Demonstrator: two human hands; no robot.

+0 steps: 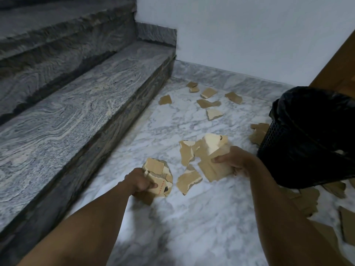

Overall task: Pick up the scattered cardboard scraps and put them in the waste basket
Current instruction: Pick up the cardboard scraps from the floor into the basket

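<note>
My left hand grips a bundle of tan cardboard scraps low over the marble floor. My right hand holds another stack of scraps, just left of the black mesh waste basket, which has a black bag lining it. Between my hands two loose scraps lie on the floor. Several more scraps are scattered farther off near the wall. One scrap leans by the basket's left side.
Grey stone stairs rise along the left. A pale wall closes the back, with a wooden door at the right. More cardboard pieces lie on the floor at lower right, beside and behind the basket.
</note>
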